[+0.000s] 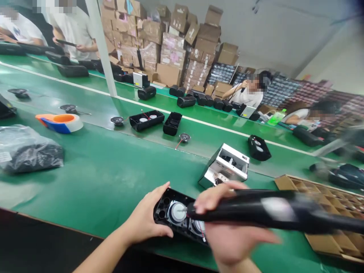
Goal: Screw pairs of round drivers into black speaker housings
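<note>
My left hand (150, 218) grips the left end of a black speaker housing (163, 206) at the front edge of the green table, thumb on the near side and fingers on the far side. Two round speaker drivers (178, 211) with pale backs sit inside the housing. In my right hand (227, 231) is a black electric screwdriver (241, 206), lying nearly level with its tip over the left driver. The hand and tool are blurred and cover the housing's right end. Whether the tip touches anything, I cannot tell.
Just beyond stands a white screw feeder (227, 167). A divided cardboard box (321, 204) lies at the right. Loose drivers (184, 137), black housings (146, 120), a tape dispenser (61, 122) and a plastic bag (31, 149) lie across the table. Several people sit along the far side.
</note>
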Demonstrator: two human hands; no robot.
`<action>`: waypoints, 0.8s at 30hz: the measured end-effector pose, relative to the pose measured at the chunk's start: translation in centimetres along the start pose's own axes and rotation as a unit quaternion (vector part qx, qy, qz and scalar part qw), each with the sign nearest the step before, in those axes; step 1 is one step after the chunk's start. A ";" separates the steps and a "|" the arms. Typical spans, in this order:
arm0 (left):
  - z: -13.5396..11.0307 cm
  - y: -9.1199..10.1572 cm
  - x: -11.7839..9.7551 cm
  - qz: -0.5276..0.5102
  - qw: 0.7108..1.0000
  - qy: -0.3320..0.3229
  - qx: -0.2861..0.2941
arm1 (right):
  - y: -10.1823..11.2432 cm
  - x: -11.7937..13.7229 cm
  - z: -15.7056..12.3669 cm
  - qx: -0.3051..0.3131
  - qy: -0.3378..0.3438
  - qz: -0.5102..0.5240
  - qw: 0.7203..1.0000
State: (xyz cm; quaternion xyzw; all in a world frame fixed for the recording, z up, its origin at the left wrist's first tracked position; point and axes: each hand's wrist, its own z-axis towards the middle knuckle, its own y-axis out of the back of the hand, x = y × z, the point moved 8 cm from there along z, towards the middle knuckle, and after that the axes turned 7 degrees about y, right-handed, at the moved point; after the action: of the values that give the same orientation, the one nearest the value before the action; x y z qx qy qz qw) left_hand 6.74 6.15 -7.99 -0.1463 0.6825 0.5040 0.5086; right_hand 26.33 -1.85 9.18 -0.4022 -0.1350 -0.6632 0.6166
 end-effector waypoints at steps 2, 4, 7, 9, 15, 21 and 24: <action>-0.1 0.1 -0.3 -0.004 1.000 0.009 0.008 | 4.3 3.0 2.5 -0.103 0.010 0.013 0.994; -0.2 0.4 -0.4 -0.010 1.000 0.018 0.018 | 8.6 4.3 4.1 -0.131 -0.018 -0.039 0.990; -0.1 1.3 -0.7 -0.026 0.998 0.028 0.053 | 15.8 3.1 3.8 -0.155 -0.105 -0.142 0.972; 0.0 2.3 -1.3 -0.027 0.996 0.031 0.082 | 20.2 1.9 2.3 -0.175 -0.146 -0.195 0.954; 0.8 3.2 -6.4 0.158 0.980 -0.009 0.118 | 25.6 0.1 -0.8 -0.186 -0.153 -0.285 0.928; 2.4 -1.1 -10.9 0.304 0.934 -0.101 0.156 | 27.0 -1.7 -4.0 -0.119 -0.160 -0.465 0.863; 1.9 -0.4 -11.0 0.294 0.937 -0.125 0.142 | 27.3 -3.3 -6.7 -0.090 -0.195 -0.497 0.841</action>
State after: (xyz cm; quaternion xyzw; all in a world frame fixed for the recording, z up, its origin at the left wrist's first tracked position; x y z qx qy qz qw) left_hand 12.90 4.10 1.08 0.1990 0.6901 0.5435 0.4345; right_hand 48.86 -9.59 -6.02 -0.4559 -0.3734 -0.7980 0.1262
